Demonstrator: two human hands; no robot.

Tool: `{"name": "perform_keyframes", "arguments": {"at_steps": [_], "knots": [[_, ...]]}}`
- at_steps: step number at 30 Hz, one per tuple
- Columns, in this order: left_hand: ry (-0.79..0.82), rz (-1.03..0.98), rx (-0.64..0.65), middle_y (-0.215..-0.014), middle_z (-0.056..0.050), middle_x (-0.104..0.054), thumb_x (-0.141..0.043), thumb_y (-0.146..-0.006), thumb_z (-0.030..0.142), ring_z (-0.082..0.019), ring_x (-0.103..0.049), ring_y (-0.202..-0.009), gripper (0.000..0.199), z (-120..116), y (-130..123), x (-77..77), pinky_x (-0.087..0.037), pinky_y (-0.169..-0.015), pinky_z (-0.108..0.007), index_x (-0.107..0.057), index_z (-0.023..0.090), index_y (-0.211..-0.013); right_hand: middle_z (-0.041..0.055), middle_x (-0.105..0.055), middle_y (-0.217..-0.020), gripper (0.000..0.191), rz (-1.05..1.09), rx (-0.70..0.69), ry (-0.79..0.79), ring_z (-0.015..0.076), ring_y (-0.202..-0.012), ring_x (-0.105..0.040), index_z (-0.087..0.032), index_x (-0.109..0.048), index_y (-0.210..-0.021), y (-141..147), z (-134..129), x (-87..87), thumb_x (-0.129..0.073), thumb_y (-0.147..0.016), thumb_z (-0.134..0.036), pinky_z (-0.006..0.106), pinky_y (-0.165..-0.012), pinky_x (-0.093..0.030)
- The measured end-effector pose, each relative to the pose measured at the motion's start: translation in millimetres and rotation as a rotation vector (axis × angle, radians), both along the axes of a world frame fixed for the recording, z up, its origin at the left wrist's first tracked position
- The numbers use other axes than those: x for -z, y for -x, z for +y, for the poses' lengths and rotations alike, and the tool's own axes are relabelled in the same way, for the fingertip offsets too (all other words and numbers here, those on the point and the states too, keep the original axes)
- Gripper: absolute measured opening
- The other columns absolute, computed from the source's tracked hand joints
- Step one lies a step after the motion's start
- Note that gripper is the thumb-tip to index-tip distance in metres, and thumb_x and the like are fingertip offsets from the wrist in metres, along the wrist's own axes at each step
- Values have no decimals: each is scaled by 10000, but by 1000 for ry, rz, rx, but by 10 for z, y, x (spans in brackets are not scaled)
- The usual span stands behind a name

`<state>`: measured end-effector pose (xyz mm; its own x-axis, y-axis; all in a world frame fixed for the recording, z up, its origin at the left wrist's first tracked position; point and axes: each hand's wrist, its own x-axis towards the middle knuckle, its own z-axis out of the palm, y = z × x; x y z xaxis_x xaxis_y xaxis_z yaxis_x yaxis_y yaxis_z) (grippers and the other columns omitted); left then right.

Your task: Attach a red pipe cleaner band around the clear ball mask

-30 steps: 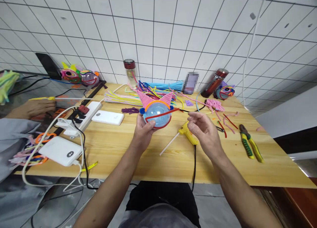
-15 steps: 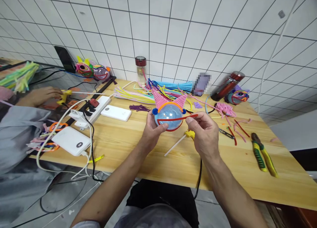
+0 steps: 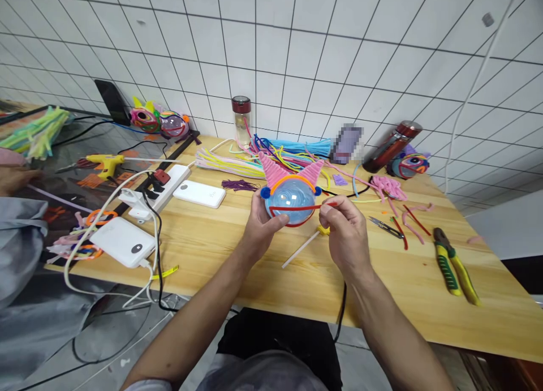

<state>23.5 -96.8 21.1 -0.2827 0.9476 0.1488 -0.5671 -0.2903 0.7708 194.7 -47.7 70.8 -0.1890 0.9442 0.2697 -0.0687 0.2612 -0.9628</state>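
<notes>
Head: ball (image 3: 294, 196) in left grip (image 3: 262, 226)

You are facing four balls (image 3: 291, 196), two glue guns (image 3: 108, 164), two power banks (image 3: 123, 241), two bottles (image 3: 392, 146), one black phone (image 3: 112, 102), one power strip (image 3: 172, 183), one pliers (image 3: 446, 266) and one snips (image 3: 391, 230); pipe cleaners (image 3: 231, 164) are lying too tangled to count.

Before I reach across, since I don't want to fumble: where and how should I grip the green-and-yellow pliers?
I'd grip the pliers around both handles, coming from the near side: they lie flat on the table, dark head towards the wall, slightly spread handles pointing to the near edge.
</notes>
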Motion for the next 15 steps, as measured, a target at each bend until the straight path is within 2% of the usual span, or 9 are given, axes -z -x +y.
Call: {"name": "perform_keyframes", "arguments": {"at_steps": [5, 9, 15], "knots": [[-12, 19, -10, -1403, -55, -686, -1026, -709, 377, -285, -669, -1353, 795, 7, 0, 54, -532, -1203, -461, -572, 309, -1357, -45, -499, -646, 210, 15, 4, 34, 156, -623, -433, -260, -629, -776, 15, -12, 12, -698, -884, -427, 321, -625, -364], [-33, 7, -51, -1384, -71, -694, -1035, -666, 414, -309, -675, -1338, 850, 47, -25, 103, -539, -1193, -488, -572, 305, -1371, -50, -502, -648, 192, 43, 24, 59, 148, -619, -415, -257, -641, -785, 25, -18, -3, -739, -829, -416, 313, -610, -347], [-4, 15, -17, -1337, -55, -693, -1038, -663, 402, -304, -684, -1339, 829, 9, -8, 21, -532, -1210, -494, -569, 312, -1341, -70, -477, -649, 234, 63, 15, 63, 136, -603, -396, -260, -610, -837, 25, 0, 10, -783, -818, -417, 295, -590, -346]]}}
